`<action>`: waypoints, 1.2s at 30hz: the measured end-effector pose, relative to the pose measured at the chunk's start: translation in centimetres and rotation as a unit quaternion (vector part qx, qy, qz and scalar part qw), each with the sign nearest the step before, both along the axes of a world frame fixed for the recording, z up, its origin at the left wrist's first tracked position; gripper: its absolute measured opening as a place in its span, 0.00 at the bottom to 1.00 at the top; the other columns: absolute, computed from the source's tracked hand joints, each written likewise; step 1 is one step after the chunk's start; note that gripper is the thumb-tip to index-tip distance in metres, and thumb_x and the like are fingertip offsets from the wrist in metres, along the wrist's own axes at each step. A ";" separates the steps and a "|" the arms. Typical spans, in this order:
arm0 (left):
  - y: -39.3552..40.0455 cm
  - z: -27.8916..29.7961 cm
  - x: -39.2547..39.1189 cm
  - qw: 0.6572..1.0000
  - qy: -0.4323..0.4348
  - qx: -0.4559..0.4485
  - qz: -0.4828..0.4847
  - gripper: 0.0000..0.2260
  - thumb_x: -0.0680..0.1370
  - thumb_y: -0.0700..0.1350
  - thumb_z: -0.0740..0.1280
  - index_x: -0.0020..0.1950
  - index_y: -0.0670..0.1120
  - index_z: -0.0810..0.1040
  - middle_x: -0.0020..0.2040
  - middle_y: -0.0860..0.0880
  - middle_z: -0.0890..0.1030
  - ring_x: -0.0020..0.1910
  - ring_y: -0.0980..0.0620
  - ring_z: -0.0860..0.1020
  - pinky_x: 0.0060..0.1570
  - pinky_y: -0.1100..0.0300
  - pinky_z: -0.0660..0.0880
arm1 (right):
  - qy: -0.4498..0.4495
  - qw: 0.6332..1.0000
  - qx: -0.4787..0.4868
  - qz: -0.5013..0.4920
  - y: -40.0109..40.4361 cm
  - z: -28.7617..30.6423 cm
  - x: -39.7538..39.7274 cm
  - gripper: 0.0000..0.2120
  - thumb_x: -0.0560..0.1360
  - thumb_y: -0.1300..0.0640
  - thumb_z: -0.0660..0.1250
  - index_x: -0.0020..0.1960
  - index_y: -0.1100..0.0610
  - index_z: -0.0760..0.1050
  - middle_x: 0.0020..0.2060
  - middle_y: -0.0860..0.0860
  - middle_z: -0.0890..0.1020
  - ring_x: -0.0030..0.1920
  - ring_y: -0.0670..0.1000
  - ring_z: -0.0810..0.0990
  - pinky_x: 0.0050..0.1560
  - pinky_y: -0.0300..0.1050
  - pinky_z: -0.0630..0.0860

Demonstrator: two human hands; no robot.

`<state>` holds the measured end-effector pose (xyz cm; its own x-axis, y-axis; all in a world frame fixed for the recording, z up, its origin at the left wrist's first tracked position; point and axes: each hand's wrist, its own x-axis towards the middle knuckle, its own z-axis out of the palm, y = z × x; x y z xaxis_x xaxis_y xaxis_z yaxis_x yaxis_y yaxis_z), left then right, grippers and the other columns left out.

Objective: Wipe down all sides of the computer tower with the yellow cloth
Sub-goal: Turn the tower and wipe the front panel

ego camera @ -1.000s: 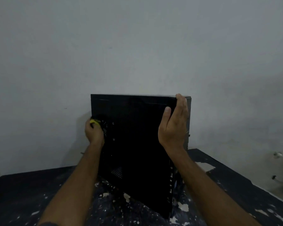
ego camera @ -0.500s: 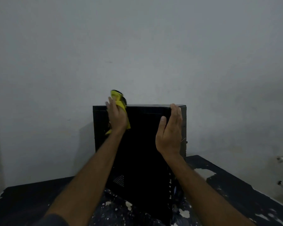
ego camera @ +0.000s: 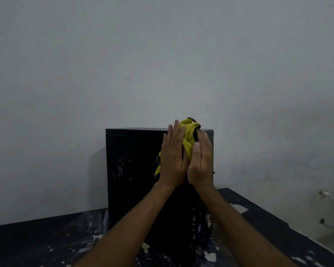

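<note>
Yellow cloth (ego camera: 188, 135) bunches between two raised hands at the upper right corner of a black computer tower (ego camera: 135, 170), which stands upright on a dark, paint-flecked counter (ego camera: 46, 239) against a pale grey wall (ego camera: 162, 54). The left hand (ego camera: 173, 158) lies flat with fingers straight, pressing the cloth; the right hand (ego camera: 201, 160), fingers also extended, presses it from the other side. A strip of cloth hangs below the left palm.

Both forearms extend forward and converge. Left hand (ego camera: 173, 157) and right hand (ego camera: 201, 160) stand side by side, backs to camera, fingers straight and upward.
</note>
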<state>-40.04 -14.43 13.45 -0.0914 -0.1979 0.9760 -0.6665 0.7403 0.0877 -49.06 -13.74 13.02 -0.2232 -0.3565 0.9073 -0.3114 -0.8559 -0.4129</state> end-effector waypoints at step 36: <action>12.1 -8.8 20.4 0.978 0.113 0.129 0.119 0.39 0.74 0.55 0.60 0.84 0.50 0.52 0.78 0.56 0.64 0.68 0.59 0.69 0.61 0.50 0.76 | -0.038 0.999 0.034 0.015 2.9 -8.0 9.4 0.11 0.86 0.50 0.52 0.49 0.53 0.68 0.41 0.50 0.72 0.40 0.52 0.71 0.41 0.45 0.68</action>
